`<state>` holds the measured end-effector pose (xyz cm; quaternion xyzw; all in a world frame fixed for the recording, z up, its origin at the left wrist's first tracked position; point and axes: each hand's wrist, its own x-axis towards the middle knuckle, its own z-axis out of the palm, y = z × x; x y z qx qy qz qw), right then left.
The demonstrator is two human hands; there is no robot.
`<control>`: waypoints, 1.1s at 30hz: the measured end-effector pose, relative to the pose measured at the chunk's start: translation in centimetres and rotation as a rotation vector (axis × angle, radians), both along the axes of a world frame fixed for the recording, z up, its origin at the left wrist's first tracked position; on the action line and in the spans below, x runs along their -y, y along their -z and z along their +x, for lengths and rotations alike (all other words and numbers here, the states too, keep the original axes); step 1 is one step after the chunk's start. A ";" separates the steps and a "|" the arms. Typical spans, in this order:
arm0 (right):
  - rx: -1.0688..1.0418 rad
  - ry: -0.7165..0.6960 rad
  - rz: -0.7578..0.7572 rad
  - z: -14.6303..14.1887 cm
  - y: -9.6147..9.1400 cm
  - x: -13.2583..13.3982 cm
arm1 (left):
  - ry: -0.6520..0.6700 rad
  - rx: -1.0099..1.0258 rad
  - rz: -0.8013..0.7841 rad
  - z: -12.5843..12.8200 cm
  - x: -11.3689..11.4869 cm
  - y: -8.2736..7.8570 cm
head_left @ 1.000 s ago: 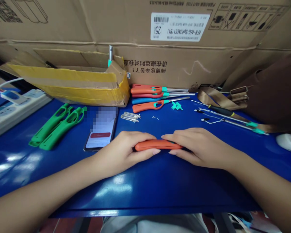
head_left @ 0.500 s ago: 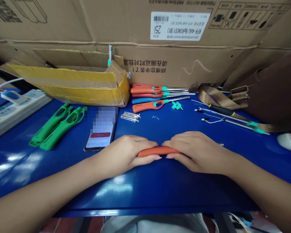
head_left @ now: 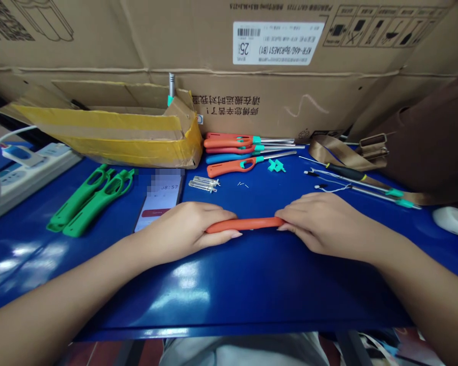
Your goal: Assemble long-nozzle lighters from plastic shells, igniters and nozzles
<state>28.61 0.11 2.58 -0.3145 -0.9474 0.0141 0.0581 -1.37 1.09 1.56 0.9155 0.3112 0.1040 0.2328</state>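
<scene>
Both hands (head_left: 189, 223) hold an orange handle (head_left: 248, 224) above a blue table (head_left: 252, 295)

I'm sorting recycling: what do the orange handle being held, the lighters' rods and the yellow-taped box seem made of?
Orange handle: probably plastic, satin, judging by its even color and soft sheen.
Rods: likely metal, smooth, from their silvery gleam.
Box: apparently cardboard, matt brown where bare; its yellow tape looks like glossy plastic film.

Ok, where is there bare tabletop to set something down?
Glossy blue tabletop is bare between the forearms, from the held orange plastic handle to the near edge. It's crowded beyond, with orange, red and blue lighters beside the yellow-taped cardboard box.
</scene>
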 end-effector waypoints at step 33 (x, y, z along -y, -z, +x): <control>-0.001 0.074 0.046 1.9 0.0 -2.4 | -0.108 -0.016 0.226 -0.7 -0.5 -0.2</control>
